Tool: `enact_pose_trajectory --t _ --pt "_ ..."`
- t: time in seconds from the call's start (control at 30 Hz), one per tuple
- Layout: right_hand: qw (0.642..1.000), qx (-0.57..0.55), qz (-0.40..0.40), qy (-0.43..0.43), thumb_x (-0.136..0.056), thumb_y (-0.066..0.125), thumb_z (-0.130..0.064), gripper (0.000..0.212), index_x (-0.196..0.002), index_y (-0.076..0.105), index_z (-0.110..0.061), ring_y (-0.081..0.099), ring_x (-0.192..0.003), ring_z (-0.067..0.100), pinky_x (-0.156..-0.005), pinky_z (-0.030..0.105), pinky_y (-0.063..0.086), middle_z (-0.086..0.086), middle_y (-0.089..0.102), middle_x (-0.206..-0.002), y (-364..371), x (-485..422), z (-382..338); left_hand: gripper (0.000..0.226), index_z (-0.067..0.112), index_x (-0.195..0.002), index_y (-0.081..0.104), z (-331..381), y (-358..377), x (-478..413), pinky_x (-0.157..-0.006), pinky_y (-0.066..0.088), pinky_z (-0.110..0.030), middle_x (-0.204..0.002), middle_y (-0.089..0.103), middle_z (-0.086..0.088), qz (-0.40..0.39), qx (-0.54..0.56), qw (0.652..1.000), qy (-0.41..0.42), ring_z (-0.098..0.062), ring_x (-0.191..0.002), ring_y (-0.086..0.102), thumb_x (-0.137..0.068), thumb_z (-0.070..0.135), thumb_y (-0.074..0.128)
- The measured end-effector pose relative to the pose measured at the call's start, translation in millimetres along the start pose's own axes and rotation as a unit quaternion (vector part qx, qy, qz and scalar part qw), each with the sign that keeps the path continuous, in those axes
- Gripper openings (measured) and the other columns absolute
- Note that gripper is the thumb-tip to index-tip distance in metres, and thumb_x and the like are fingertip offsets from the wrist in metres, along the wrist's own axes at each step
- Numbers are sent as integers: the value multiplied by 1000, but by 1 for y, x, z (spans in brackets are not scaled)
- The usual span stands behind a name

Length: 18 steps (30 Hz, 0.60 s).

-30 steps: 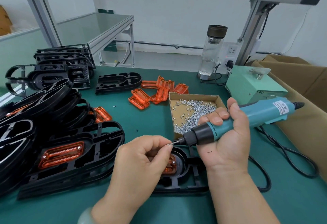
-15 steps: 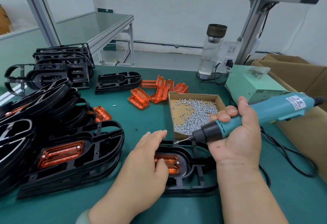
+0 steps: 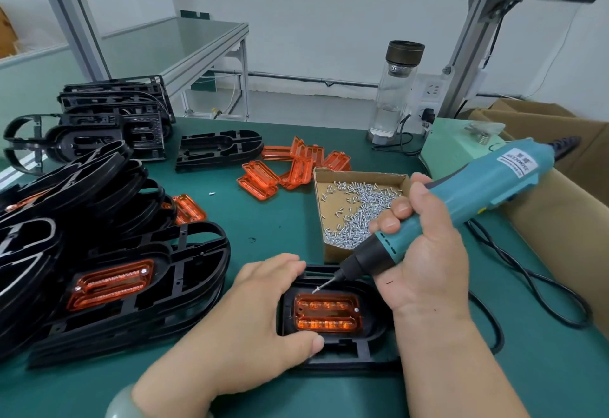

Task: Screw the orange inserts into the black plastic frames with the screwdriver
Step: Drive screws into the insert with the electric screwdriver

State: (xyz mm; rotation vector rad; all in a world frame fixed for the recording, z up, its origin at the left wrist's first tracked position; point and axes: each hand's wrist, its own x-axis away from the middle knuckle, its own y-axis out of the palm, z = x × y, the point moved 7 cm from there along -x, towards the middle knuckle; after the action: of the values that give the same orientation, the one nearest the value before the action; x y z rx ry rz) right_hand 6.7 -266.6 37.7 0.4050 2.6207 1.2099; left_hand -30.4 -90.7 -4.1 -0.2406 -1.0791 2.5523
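Item in work: black frame (image 3: 342, 351) lying on the desk (image 3: 280, 226), orange insert (image 3: 328, 315) seated, one corner fastened. The right hand (image 3: 425, 252) is gripping the electric screwdriver (image 3: 461, 206), bringing a screw (image 3: 317, 289) down; the left hand (image 3: 250, 325), spread, is pressing the frame. Finished stack (image 3: 131, 285) sitting left; loose inserts (image 3: 296, 167) and bare frames (image 3: 217, 149) waiting.

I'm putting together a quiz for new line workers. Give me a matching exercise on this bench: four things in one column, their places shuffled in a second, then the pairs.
Things
1. screwdriver
2. loose screws
3. water bottle
4. orange insert

Places
A. in the cardboard tray
B. seated in the black frame that the left hand touches
C. gripped by the right hand
D. standing at the back of the bench

Pairs: 1-C, 2-A, 3-D, 4-B
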Motion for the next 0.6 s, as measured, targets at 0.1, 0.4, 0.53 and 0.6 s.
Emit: enact_pose_trajectory --t 0.1,0.4,0.53,0.6 --pt "999 26 -20 -9 -85 62 -14 12 -94 57 -19 43 -46 8 -50 19 41 -5 48 -58 5 4 4 89 43 -144 22 0 2 -1 -105 11 -11 -125 10 49 -8 4 1000 4 20 -128 2 -67 58 64" --pt "994 90 -50 -33 -80 58 -14 15 -95 56 -14 46 -42 10 -45 21 42 -3 48 -55 16 11 9 92 43 -140 31 0 3 -2 -103 14 -9 -127 9 49 6 7 1000 11 21 -127 5 -55 66 58" --pt "992 105 -58 -42 -81 59 -13 14 -94 57 -15 46 -42 10 -47 21 42 -3 48 -54 18 13 7 92 43 -139 32 1 4 -3 -100 13 -5 -126 9 50 10 12 1000 14 24 -125 3 -54 67 58" --pt "991 109 -66 -46 -81 59 -13 12 -92 58 -16 46 -41 11 -47 22 43 -4 48 -54 20 14 7 94 42 -140 32 0 5 -3 -101 13 -6 -126 9 50 10 13 1000 15 24 -126 4 -52 69 56"
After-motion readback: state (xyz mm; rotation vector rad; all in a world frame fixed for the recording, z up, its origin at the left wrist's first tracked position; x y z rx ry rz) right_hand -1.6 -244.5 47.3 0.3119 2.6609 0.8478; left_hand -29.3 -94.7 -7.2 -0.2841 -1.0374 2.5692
